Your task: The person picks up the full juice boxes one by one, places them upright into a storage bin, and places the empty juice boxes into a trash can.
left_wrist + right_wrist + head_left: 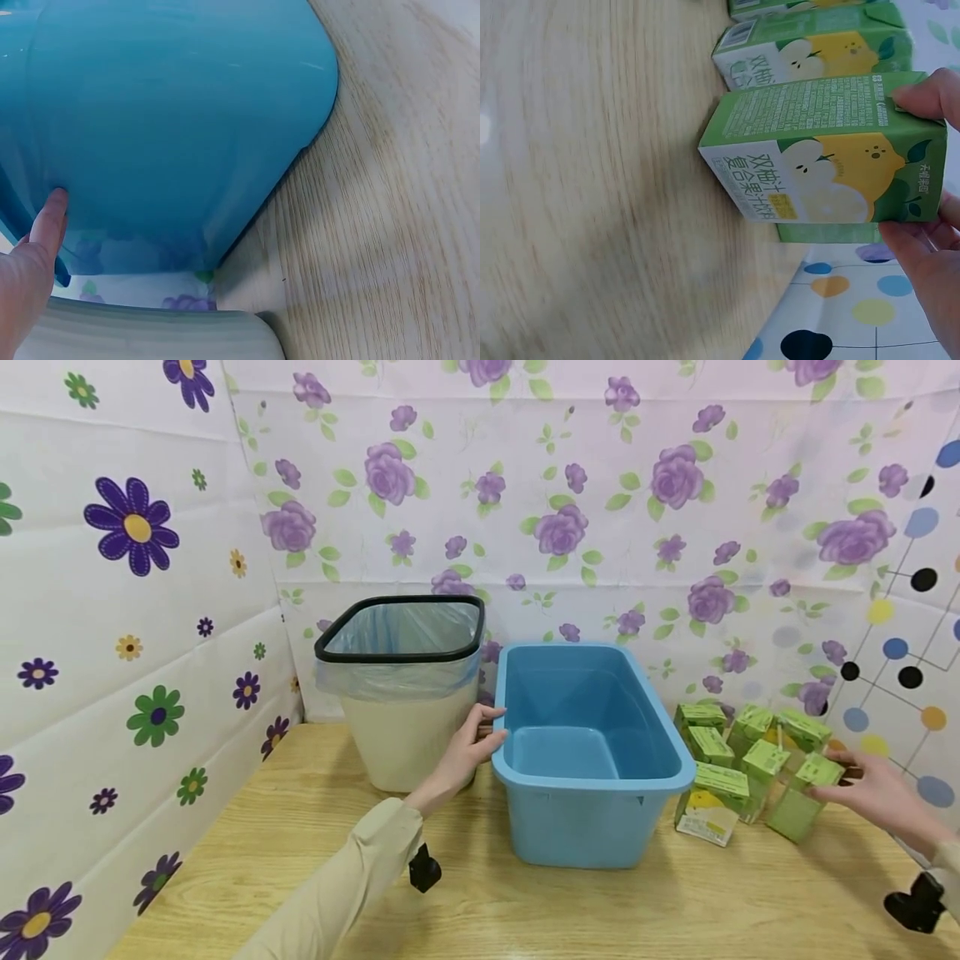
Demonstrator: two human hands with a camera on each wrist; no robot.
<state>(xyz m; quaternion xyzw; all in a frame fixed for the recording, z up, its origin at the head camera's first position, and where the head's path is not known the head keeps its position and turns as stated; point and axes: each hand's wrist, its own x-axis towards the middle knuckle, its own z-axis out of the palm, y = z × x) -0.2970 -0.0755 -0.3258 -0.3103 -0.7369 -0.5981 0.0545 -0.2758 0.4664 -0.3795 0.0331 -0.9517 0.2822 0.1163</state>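
Observation:
A light blue plastic tub [592, 827] stands on the wooden table, and nothing lies on its visible bottom. My left hand [472, 747] rests on the tub's left rim; in the left wrist view its fingers [51, 217] lie against the outer wall. To the right of the tub, my right hand [873, 789] pinches the top of a green juice carton [817, 154] with yellow fruit pictures, thumb on one side and fingers on the other. Several like juice cartons [712, 802] stand close together between that hand and the tub.
A cream trash bin [408, 735] with a black rim and a clear liner stands left of the tub. Behind hangs a flowered sheet [465, 485]. The wooden table [480, 918] runs toward the front.

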